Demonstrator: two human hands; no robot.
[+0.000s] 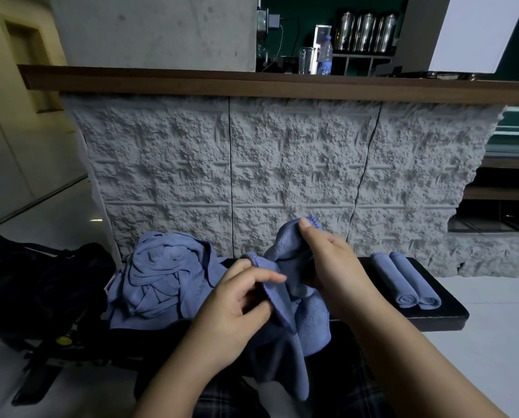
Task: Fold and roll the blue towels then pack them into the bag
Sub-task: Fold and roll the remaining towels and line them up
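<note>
Right, two rolled towels [406, 280] lie side by side on the dark bench [445, 309], long axes running away from us. A crumpled blue heap [158, 276] sits left, beside the black bag [35, 282]. Both hands pinch one limp towel [309, 315]: left hand [237, 312] its hem, right hand [333, 267] a raised corner.

Rough grey stone-textured counter front [282, 176] stood under a brown wooden ledge [252, 82]. On the shelf behind: steel canisters [365, 33], a clear glass [307, 60], a plastic water bottle [325, 57]. Black bench top [439, 303] ran below.
</note>
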